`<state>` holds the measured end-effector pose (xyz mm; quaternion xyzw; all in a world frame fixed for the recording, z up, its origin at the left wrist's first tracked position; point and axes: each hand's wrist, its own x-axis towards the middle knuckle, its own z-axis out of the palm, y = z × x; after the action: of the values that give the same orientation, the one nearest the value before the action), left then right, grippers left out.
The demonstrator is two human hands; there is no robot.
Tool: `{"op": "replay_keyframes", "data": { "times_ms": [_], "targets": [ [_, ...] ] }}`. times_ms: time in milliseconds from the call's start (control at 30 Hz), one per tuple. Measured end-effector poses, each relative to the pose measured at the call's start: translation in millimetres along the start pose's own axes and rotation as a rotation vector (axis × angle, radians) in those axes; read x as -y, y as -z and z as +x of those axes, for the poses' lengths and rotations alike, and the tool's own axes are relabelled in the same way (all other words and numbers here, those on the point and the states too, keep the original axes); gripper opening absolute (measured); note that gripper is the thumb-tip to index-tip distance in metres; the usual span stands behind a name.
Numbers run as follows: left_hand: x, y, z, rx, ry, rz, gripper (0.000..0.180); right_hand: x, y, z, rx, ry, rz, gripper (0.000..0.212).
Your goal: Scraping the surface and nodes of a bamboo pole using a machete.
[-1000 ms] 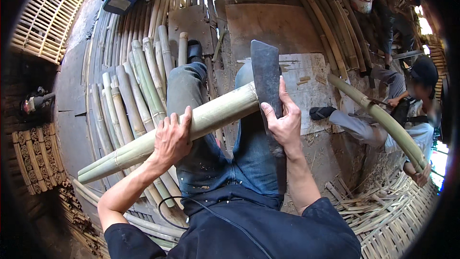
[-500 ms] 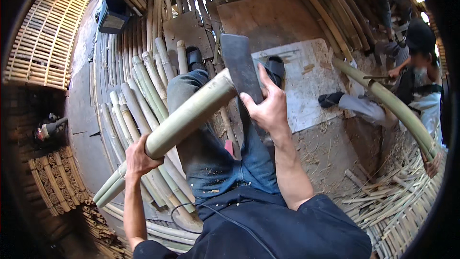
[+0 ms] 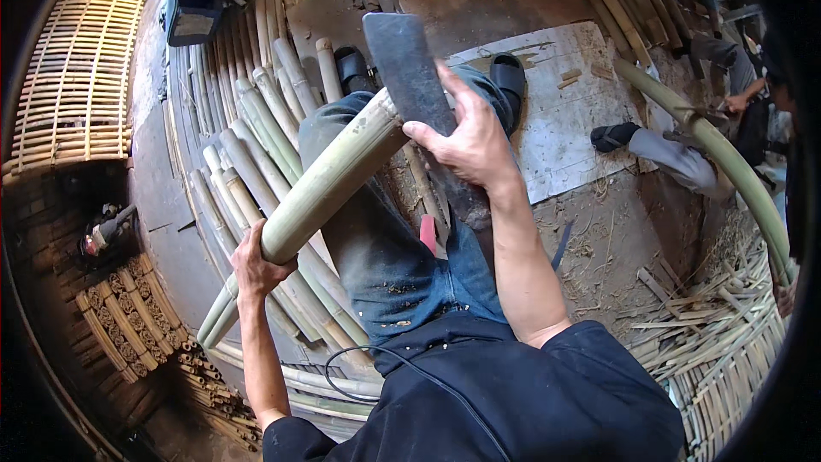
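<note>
A thick pale-green bamboo pole [image 3: 329, 180] slants from lower left up to the middle, across my bent knees. My left hand [image 3: 259, 265] is closed around it, below the middle of its length. At its upper end a broad dark chopping knife [image 3: 402, 64] lies against the cut rim. My right hand [image 3: 475, 137] pinches that knife by its blade, thumb on the near face and fingers behind. The knife's lower part runs down beneath my wrist toward my lap. A red piece [image 3: 428, 233] shows between my legs.
Several cut bamboo poles [image 3: 244, 167] lie side by side on the left. A white sheet [image 3: 560, 137] with chips covers the floor ahead. On the right, a co-worker's sandalled foot [image 3: 614, 136] and a long bamboo pole [image 3: 705, 133] stand near split strips [image 3: 710, 334].
The view has shifted slightly. The knife's top leans a little farther left against the pole end, and both hands keep their holds. The co-worker sits farther toward the right edge.
</note>
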<state>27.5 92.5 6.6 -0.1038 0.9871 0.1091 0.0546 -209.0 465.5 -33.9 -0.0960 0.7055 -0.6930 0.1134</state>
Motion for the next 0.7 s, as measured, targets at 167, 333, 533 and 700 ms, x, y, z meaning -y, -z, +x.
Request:
{"op": "replay_keyframes", "data": {
  "times_ms": [167,333,533,700],
  "targets": [
    [-17.8,4.6,14.4,0.089,0.021,-0.058,0.071,2.7,1.3,0.0,-0.078,0.063,0.079,0.095],
    [-18.6,19.1,29.6,0.243,0.034,-0.113,0.075,-7.6,8.4,0.2,-0.115,0.091,0.035,0.097],
    [-30.5,21.0,38.1,0.295,0.044,-0.044,0.077,3.8,-74.2,-34.1,0.204,0.096,-0.165,0.1],
    [-27.4,1.9,14.2,0.149,0.067,-0.031,0.075,33.3,-40.2,-25.2,0.083,-0.093,-0.242,0.088]
  ]
}}
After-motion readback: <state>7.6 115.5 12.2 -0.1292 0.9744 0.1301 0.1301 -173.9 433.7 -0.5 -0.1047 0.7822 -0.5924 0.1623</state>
